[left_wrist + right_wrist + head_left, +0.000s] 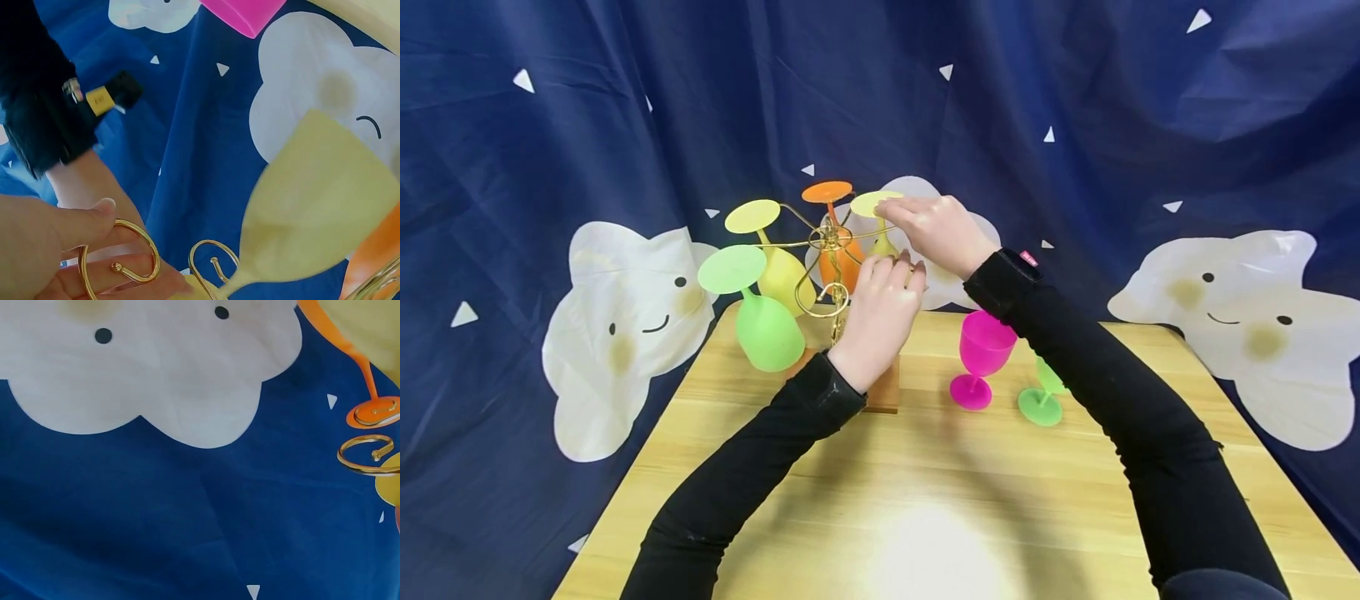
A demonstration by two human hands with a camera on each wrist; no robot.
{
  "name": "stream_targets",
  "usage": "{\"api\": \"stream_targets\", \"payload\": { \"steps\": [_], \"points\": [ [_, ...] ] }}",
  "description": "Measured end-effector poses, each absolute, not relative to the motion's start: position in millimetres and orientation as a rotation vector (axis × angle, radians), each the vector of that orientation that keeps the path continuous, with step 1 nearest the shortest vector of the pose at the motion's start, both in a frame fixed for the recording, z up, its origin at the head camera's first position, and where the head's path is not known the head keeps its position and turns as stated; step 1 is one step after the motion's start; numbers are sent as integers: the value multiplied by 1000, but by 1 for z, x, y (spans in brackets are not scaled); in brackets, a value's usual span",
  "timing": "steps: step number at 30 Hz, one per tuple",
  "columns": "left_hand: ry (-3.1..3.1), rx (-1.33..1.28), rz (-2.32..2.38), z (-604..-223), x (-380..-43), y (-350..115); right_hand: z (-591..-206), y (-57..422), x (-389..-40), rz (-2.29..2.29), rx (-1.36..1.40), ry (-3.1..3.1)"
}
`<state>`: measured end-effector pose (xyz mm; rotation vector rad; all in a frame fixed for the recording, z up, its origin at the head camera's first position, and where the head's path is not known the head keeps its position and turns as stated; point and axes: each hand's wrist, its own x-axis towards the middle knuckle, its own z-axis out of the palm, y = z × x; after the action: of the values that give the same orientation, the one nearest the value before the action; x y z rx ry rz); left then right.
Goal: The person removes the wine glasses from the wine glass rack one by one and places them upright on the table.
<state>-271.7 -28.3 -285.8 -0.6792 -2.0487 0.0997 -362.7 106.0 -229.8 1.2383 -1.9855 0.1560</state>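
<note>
A gold wire rack (831, 236) with curled hooks stands on a wooden base (883, 392), and goblets hang upside down from it. My left hand (883, 312) is at its near right side, thumb and fingers around a gold hook (153, 253). Behind it, my right hand (938, 233) pinches the foot of a pale yellow goblet (312, 200), its fingertips at the foot's edge. This goblet hangs bowl down beside another hook; in the head view my left hand partly hides its bowl. The right wrist view shows hooks (365, 456) but little of the hand.
An orange goblet (827, 192), a yellow goblet (786, 279) and a green goblet (769, 333) hang on the rack. Right of it, a magenta goblet (987, 342) and a green goblet (1040, 407), partly behind my right sleeve, stand upright on the wooden table (820, 500). A blue curtain (865, 83) hangs behind.
</note>
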Motion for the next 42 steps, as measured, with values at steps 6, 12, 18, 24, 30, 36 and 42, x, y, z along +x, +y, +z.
{"api": "stream_targets", "payload": {
  "steps": [6,12,18,24,30,36,42],
  "points": [
    [-2028,-668,78,-288,-270,-27,-224,97,-379,139,1153,-2014],
    [-1994,-666,69,-289,-273,-28,-218,106,-395,121,988,-2077],
    [-2010,-692,4,-290,-274,-30,-218,132,-395,119,851,-2077],
    [-1983,-752,-154,-290,-273,-34,-220,148,-377,114,837,-2021],
    [-1816,-909,-324,-294,-266,-28,-229,156,-348,127,903,-1934],
    [-1744,-1040,-561,-304,-263,-24,-239,158,-313,139,988,-1890],
    [-1837,-1025,-698,-314,-264,-26,-252,160,-283,131,1024,-1841]
  ]
}}
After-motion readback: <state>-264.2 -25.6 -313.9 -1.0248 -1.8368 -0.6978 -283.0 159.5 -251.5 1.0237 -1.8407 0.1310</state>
